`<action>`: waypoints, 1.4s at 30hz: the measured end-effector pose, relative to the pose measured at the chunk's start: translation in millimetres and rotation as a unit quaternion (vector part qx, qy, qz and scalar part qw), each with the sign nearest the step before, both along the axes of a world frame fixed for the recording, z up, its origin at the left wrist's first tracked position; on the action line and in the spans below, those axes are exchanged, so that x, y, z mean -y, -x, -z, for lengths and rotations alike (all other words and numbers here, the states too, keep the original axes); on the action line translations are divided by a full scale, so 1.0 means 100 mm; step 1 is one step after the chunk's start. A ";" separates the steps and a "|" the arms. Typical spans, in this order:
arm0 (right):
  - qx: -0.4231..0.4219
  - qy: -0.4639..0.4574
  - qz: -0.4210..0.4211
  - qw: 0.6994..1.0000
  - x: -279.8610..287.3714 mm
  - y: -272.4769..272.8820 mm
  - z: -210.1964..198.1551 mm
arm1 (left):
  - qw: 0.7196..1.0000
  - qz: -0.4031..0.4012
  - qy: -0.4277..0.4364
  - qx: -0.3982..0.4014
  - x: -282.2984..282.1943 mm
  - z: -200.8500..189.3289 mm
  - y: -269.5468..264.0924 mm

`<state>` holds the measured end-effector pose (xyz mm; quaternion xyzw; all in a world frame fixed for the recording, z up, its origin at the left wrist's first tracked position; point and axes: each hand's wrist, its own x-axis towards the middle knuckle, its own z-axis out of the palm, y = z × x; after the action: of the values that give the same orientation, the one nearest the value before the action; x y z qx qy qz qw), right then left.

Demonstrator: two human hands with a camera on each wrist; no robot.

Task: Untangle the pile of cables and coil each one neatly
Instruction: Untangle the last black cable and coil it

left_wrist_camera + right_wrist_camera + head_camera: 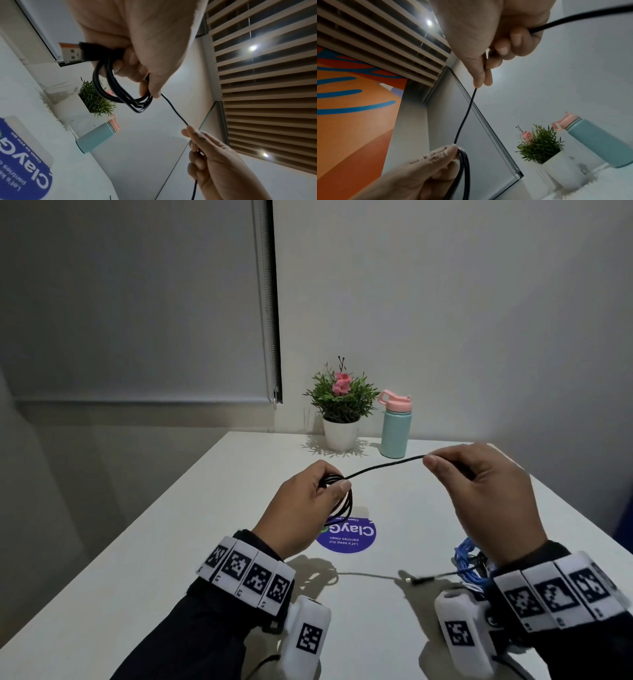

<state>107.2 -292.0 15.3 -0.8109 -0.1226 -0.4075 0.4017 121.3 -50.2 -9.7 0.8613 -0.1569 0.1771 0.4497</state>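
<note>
Both hands hold the black cable (pixel 383 465): left (pixel 308 501) coils, right (pixel 479 487) strand.

A white table (pixel 178 559) carries everything. A round blue sticker (pixel 352 537) with white lettering lies flat near its middle. Well beyond the sticker, at the far edge against the wall, stands a small green plant with pink flowers in a white pot (pixel 340 434), and just right of the pot stands a mint bottle (pixel 395 434) with a pink lid. To the near right of the sticker a bundle of blue cable (pixel 466 556) rests on the tabletop, partly hidden by a wrist
</note>
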 end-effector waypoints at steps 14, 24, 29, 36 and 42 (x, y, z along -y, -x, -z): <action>-0.399 0.007 -0.267 0.877 -0.32 0.04 0.26 | 0.939 0.221 0.233 -0.124 0.22 -0.13 0.21; -0.034 0.048 -0.117 0.991 -0.40 0.26 0.01 | 0.965 0.030 0.229 -0.122 0.19 0.02 0.06; -0.089 0.178 -0.149 0.969 -0.51 0.35 0.04 | 0.915 0.125 0.346 -0.165 0.32 -0.01 0.14; -0.115 0.233 -0.086 0.962 -0.44 0.29 0.08 | 0.891 0.167 0.388 -0.167 0.39 -0.08 0.28; -0.108 0.166 -0.127 0.972 -0.49 0.24 0.12 | 0.892 0.172 0.382 -0.170 0.42 -0.14 0.31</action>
<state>82.9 -243.2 3.7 -0.8833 -0.2466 -0.2367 0.3209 90.1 -92.3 3.9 0.5992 -0.1436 -0.0058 0.7876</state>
